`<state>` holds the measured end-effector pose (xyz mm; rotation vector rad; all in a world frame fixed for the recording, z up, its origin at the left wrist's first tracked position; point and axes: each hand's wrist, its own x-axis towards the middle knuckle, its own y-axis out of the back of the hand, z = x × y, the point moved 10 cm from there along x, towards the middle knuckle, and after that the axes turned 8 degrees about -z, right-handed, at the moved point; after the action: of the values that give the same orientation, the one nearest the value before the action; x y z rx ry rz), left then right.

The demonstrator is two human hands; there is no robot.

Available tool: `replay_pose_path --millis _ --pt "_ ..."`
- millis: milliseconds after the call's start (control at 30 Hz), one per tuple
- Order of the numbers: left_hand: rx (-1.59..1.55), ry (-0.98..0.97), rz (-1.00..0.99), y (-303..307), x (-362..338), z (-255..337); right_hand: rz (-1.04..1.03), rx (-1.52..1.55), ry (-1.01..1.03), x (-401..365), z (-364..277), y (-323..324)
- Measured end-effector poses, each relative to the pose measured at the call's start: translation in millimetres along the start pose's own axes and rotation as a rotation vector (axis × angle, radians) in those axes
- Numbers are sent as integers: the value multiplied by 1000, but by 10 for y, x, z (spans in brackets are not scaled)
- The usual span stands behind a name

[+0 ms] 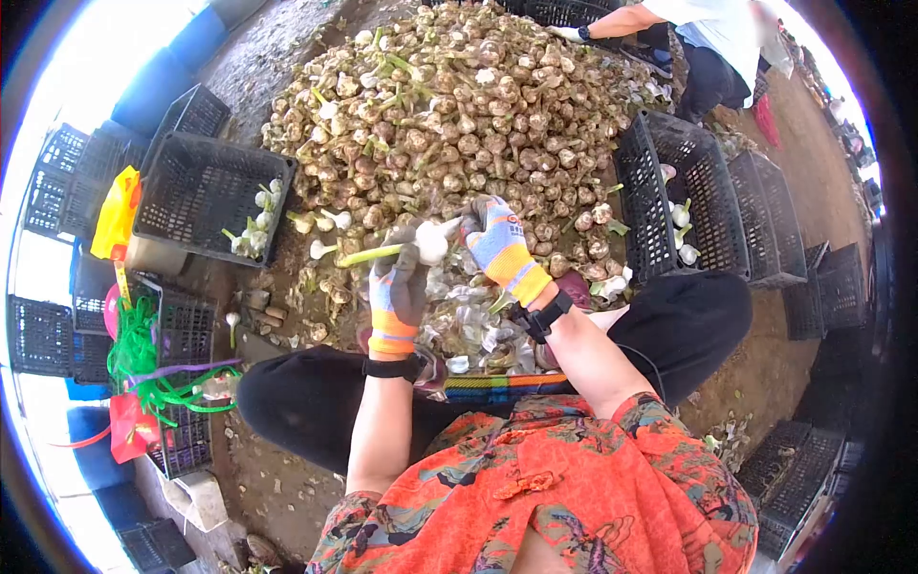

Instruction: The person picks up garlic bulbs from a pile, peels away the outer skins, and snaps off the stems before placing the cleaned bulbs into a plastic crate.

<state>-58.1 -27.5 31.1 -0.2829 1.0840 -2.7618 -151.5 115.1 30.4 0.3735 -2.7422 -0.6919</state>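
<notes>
A white garlic bulb point(432, 245) with a long pale-green stem is held up in front of my knees. My left hand point(398, 292), in an orange and grey work glove, is closed around the stem just below the bulb. On the other side, my right hand point(499, 247), gloved in orange and blue, has its fingers pinched at the bulb's white outer skin. Whether a loose piece of skin is between those fingers, I cannot make out. Beneath both hands lie scattered papery garlic skins point(469, 330). Just beyond them rises a large heap of unpeeled garlic point(459, 124).
A black crate point(206, 196) with several cleaned bulbs stands left of the heap; another black crate point(684, 196) with a few bulbs stands right. Green netting point(139, 354) hangs over crates at left. A co-worker's gloved hand point(566, 33) reaches to the heap's far side.
</notes>
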Motion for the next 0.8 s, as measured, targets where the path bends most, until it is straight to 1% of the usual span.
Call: replay_pose_path --millis 33,67,133,167,200,267,300,333,400,433,467,500,533,600,633,667,700,733,767,800 --pt "-16 17 18 -10 -4 -21 42 -197 -23 -67 -88 61" --pt "-17 21 25 26 10 -49 35 -197 -28 -59 23 -10" --pt "-76 11 30 131 54 -93 -273 391 -329 -94 597 -548" --pt "-73 12 37 191 69 -101 -409 1007 -502 -247 486 -695" --pt "-32 -4 47 251 80 -91 -412 1009 -509 -273 336 -619" --pt "5 -13 62 279 108 -112 -452 1184 -446 -262 2 -572" --pt "39 -20 48 242 121 -126 -394 1159 -359 -215 17 -574" --pt "74 -26 32 198 131 -130 -270 971 -318 -185 18 -468" --pt "115 22 69 191 130 -162 -161 957 -196 -101 207 -475" --pt "106 83 97 193 113 -202 -161 960 -200 -94 161 -454" --pt "97 144 126 215 97 -254 -164 1019 -261 -110 143 -453" --pt "-9 94 94 207 112 -254 -167 1077 -323 -133 146 -471" --pt "-8 96 98 236 122 -264 -168 1078 -328 -121 170 -483" --pt "-149 63 44 233 158 -258 -118 1638 -501 -125 310 -667" --pt "-201 57 67 109 167 -165 -199 1782 -472 -124 464 -745" --pt "-201 57 68 131 178 -152 -199 1782 -473 -155 786 -878" --pt "-258 72 99 206 194 -147 -175 1492 -468 -187 1208 -977" --pt "-318 91 131 294 206 -147 -148 1200 -460 -212 1450 -965" --pt "-284 60 264 589 197 -130 -675 374 -444 -376 1415 -1217" --pt "-377 -107 308 903 260 3 -1097 -511 -359 -656 1574 -1331"
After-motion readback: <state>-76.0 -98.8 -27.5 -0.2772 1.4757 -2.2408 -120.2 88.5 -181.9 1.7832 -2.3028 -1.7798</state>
